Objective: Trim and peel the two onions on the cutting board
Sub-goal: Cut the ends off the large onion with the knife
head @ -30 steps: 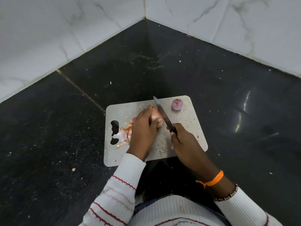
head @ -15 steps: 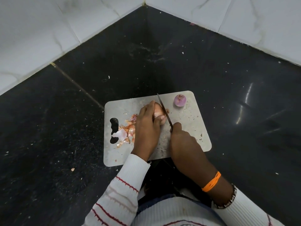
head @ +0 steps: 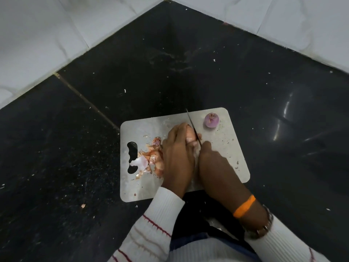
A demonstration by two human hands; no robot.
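Note:
A grey cutting board [head: 229, 163] lies on the black floor. My left hand [head: 176, 157] presses down on a pale pink onion [head: 190, 136] at the board's middle, covering most of it. In my right hand [head: 215, 165] is a knife [head: 192, 125]; its thin blade stands against the onion's right side and points away from me. A small piece of onion lies just right of the blade. A second onion [head: 211, 120], purple and peeled, sits alone near the board's far right corner.
Onion skins and trimmings [head: 151, 159] are heaped on the board's left part beside its dark handle cut-out [head: 132, 157]. White marbled wall tiles [head: 56, 35] meet in a corner beyond the board. Small scraps dot the black floor [head: 75, 148].
The knife blade has slid closer to me along the onion's right end, and my right hand has drawn up beside my left. A cut piece now lies right of the blade.

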